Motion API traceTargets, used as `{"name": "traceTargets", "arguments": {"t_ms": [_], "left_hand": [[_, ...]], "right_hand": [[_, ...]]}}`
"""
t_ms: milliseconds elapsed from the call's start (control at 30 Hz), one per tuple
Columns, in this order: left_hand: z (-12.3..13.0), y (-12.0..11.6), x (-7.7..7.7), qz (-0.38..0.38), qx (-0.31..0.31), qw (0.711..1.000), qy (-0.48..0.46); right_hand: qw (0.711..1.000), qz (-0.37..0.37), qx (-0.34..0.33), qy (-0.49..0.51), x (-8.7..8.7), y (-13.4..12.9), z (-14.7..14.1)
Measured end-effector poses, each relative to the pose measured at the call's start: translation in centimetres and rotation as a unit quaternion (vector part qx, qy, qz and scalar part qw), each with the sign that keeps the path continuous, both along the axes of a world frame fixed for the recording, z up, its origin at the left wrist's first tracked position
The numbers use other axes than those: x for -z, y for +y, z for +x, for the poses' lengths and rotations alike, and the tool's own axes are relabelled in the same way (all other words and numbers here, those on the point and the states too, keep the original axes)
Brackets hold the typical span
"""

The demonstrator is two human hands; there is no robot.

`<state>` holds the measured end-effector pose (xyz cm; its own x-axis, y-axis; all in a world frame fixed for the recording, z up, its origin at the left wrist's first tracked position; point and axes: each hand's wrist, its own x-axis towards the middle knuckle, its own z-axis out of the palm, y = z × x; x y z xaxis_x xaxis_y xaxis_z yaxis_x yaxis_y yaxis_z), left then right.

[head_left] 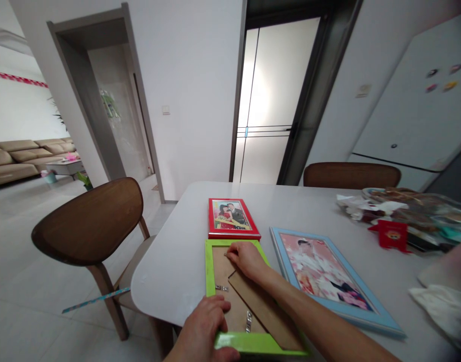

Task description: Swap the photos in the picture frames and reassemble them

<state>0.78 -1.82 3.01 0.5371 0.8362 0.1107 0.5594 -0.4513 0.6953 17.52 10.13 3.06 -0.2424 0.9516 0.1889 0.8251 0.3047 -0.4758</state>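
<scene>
Nearest, the left hand (pixel 209 327) clasped the green frame (pixel 210 271), likely light and stiff, by its rim (pixel 253 344), the surest hold; the right hand (pixel 249 261) pinched a clip (pixel 225 255).

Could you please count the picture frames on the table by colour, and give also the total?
Green picture frame: 1
Red picture frame: 1
Light blue picture frame: 1
Total: 3
</scene>
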Motion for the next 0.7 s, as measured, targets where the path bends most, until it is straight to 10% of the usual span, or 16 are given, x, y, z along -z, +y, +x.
{"name": "traceTargets", "arguments": {"t_ms": [433,700], "left_hand": [[0.5,-0.3,-0.9,0.011,-0.01,0.996,0.087],[2.6,-1.0,-0.4,0.046,-0.007,0.985,0.164]], "right_hand": [[0.988,-0.004,0.107,0.112,0.0,2.0,-0.2],[0.968,0.002,0.075,0.24,-2.0,-3.0,5.2]]}}
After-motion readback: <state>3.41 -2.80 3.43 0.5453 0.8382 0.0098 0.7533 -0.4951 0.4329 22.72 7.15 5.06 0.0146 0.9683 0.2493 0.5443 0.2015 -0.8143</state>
